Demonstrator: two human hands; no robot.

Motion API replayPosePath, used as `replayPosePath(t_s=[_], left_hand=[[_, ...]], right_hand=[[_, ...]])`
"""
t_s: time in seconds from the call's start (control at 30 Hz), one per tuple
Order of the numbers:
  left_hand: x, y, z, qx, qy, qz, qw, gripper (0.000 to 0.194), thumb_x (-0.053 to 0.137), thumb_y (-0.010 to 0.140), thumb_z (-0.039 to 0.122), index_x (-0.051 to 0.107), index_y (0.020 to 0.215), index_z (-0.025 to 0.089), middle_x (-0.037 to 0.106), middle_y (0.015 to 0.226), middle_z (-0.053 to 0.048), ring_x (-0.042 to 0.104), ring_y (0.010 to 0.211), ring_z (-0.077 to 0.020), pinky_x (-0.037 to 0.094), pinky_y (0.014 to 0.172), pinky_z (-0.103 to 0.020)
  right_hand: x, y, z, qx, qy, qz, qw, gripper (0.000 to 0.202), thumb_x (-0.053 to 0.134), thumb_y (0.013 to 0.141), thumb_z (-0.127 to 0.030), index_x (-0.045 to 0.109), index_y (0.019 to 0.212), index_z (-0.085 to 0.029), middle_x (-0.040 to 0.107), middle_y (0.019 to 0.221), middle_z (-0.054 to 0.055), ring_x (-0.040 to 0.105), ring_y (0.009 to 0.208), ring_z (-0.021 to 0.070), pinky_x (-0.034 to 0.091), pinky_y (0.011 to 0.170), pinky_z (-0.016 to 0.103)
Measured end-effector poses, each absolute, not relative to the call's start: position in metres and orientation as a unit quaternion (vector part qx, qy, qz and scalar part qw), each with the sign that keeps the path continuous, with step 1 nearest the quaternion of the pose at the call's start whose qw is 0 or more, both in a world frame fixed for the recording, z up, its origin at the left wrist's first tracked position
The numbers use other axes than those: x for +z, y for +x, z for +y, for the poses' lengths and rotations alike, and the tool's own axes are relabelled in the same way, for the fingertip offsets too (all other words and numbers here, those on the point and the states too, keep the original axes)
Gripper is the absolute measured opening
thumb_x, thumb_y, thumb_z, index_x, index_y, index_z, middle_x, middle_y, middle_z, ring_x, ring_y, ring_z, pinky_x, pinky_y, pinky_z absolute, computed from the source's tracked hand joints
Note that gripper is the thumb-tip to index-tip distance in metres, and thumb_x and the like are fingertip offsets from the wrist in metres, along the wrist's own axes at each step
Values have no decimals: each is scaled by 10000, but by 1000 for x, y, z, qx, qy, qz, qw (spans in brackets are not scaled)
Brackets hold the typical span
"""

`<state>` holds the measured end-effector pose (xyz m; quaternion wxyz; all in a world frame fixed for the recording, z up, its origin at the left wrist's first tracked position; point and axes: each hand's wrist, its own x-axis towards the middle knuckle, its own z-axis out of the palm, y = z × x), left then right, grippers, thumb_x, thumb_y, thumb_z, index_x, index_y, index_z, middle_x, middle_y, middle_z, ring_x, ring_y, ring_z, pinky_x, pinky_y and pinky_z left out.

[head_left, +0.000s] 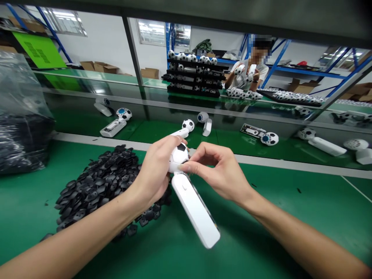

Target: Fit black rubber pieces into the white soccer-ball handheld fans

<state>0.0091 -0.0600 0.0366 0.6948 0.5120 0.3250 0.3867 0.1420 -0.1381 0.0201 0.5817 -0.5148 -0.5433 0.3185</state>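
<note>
Left hand [155, 170] fingers clamped round the football-patterned head of a white handheld fan [188, 190] held above the green counter [261, 240], right hand [216, 170] fingers pinched together on that head, a pile of black parts [99, 186] just beside.

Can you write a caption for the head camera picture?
Two hands hold a white soccer-ball fan beside black parts.

bare green mat [290, 201] lies open to the right of the hands and toward the viewer. a heap of small black parts [99, 186] crowds the left, touching the left hand [154, 174]. a plastic bag [20, 116] blocks the far left. white fans [116, 124] dot the conveyor beyond.
</note>
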Motion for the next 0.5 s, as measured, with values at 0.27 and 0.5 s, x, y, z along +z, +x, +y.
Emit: replayPosePath(t_s=[0.27,0.5], left_hand=[[40,11,-65,387,545,332,666,121,684,772,259,649,712,159,536,683,-14,425,512,-109,338,424,-243],[41,12,-64,364,536,309,696,178,641,849,256,595,710,155,508,693,-11,404,510,-83,307,426,-214]], right_hand=[[22,153,-134,429,-509,-497,557,611,1029,628,-498,490,757,-239,705,660,-21,682,650,187,532,620,301],[12,149,-134,129,-518,-637,556,400,863,900,-424,511,856,-239,603,776,-54,546,679,119,398,601,258]])
